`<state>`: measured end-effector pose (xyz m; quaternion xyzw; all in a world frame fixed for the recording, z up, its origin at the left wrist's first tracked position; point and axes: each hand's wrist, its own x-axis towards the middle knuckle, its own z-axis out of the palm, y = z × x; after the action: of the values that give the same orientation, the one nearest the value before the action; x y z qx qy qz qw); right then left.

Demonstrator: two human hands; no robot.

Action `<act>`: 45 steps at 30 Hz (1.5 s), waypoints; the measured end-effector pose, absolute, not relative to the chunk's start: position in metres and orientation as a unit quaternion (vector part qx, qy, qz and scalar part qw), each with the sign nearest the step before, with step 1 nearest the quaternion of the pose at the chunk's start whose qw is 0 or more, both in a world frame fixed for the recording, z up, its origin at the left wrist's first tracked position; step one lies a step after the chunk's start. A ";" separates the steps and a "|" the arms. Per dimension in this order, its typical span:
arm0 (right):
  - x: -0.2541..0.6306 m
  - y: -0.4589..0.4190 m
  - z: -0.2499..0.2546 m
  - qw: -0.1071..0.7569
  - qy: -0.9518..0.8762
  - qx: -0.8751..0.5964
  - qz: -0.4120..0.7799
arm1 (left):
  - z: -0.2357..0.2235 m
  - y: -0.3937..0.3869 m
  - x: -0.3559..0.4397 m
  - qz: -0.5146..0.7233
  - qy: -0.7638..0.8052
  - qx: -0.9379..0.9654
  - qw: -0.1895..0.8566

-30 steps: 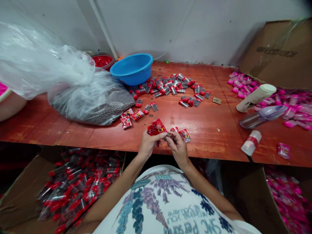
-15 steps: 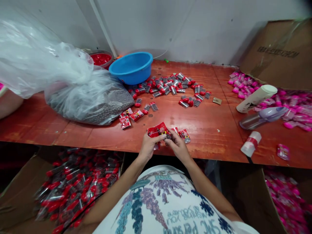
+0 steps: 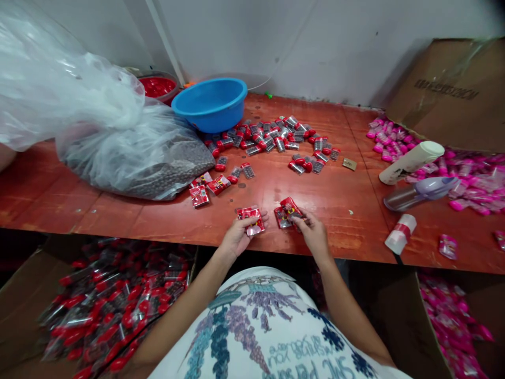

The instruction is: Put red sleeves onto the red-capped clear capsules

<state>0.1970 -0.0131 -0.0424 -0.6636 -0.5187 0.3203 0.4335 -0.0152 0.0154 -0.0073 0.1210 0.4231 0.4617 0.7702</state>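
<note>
Near the table's front edge, my left hand (image 3: 236, 236) is closed on small red printed packets (image 3: 252, 221), its thumb lying across them. To its right, my right hand (image 3: 313, 231) pinches another red packet (image 3: 291, 207) between thumb and fingers. Just under that one, a further red packet (image 3: 281, 218) lies on the table. Several red packets (image 3: 199, 196) lie farther left beside a clear bag (image 3: 158, 163) of dark beads. Beyond my hands, small clear containers with red caps and dark contents (image 3: 272, 138) are heaped on the table.
A blue basin (image 3: 211, 108) stands behind the heap. On the right are a white tumbler (image 3: 412, 162), a purple-lidded bottle (image 3: 420, 193), a white roll (image 3: 401, 234) and pink containers (image 3: 473, 176) by a carton (image 3: 453, 95). Below the table, a box holds red-capped containers (image 3: 114, 300).
My hands have moved apart. My right hand has gone right with a red packet, over the packets on the table, while my left hand keeps packets in its grip.
</note>
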 end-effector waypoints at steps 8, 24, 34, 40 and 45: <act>0.139 -0.012 -0.016 0.406 -0.628 -0.596 0.291 | -0.011 0.017 -0.013 0.485 0.422 0.124 0.756; 0.086 0.078 -0.003 0.256 -0.780 -0.452 0.349 | -0.018 0.032 -0.060 0.601 0.475 0.077 0.638; 0.064 0.108 -0.013 0.221 -0.786 -0.416 0.400 | -0.025 0.042 -0.077 0.624 0.440 0.036 0.645; 0.062 0.173 -0.022 0.142 -0.769 -0.598 0.174 | -0.014 0.047 -0.087 0.581 0.434 -0.071 0.685; 0.065 0.172 -0.026 0.084 -0.763 -0.623 0.151 | -0.007 0.047 -0.092 0.566 0.431 -0.110 0.694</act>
<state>0.0648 0.1724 -0.0257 -0.6231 -0.7628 0.1510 0.0836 -0.0917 0.0471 -0.0071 -0.1100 0.4311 0.5656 0.6944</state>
